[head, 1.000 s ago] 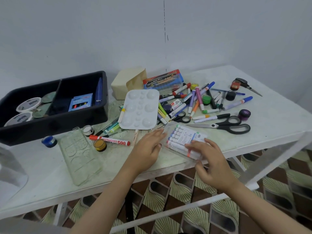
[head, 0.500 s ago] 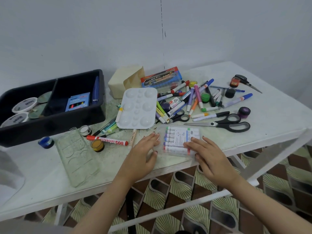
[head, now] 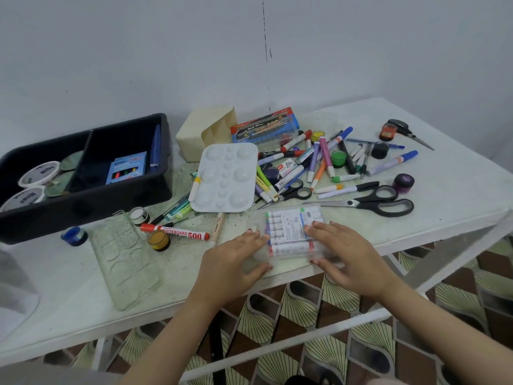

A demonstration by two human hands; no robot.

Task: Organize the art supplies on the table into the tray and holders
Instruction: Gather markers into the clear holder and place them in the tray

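Now both hands on the marker pack [head: 291, 230], flat at the table's [head: 458, 195] near edge: left hand [head: 236, 263] pinches its left end, right hand [head: 351, 259] its right end. Black tray [head: 83, 212] sits well apart, left.

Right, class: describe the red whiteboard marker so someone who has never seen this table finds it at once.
Start at the black tray on the table's left. Just in front of its right end lies the red marker, between a white-lidded pot and a yellow pot. Only it is red along its whole barrel and reads WHITEBOARD 500.
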